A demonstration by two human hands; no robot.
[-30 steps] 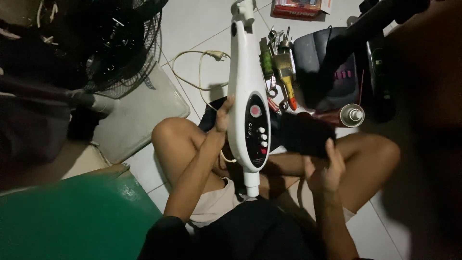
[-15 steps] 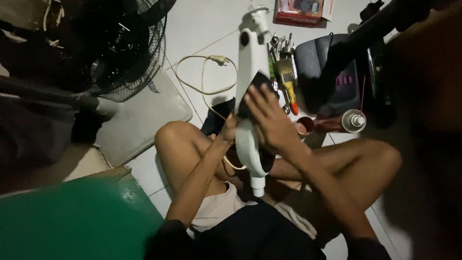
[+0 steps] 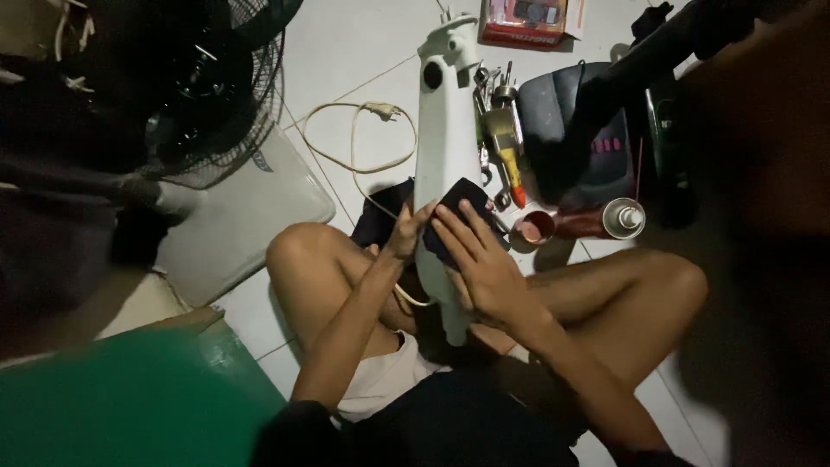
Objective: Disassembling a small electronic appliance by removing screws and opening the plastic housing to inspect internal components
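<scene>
Sat cross-legged on a tiled floor [image 3: 363, 52], white fan column [image 3: 447, 147] propped upright across the lap. Left hand [image 3: 405, 232] curled round the column's left edge, fingers closed on it. Right hand [image 3: 480, 259] spread flat, fingers nearly straight, pressing a dark cloth [image 3: 462, 201] against the column's front, over the middle. Just right of the column: tools [image 3: 501, 147], a spray can [image 3: 596, 220] lying on its side, its cap [image 3: 529, 228] beside it. White cord [image 3: 359, 138] looped on the tiles to the left. Fan grille [image 3: 216, 95] further left; red box [image 3: 525, 22] at top.
</scene>
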